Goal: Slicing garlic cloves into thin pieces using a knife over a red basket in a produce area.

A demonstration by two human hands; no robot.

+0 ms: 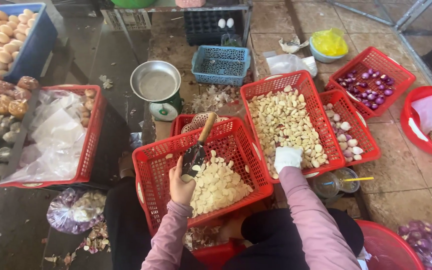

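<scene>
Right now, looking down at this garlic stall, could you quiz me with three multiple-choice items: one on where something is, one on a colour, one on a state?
1. Where is the gloved right hand?
A. in the basket of peeled garlic cloves
B. on the weighing scale
C. in the blue crate

2. What colour is the small empty basket behind the scale?
A. red
B. blue
C. yellow

3. What is the left hand doing?
A. resting empty
B. tying a bag
C. holding a garlic piece beside the knife

Answers: 1 A, the white glove lies on the cloves. 2 B, its lattice walls are blue. 3 C, its fingers pinch a pale piece over the sliced garlic.
</scene>
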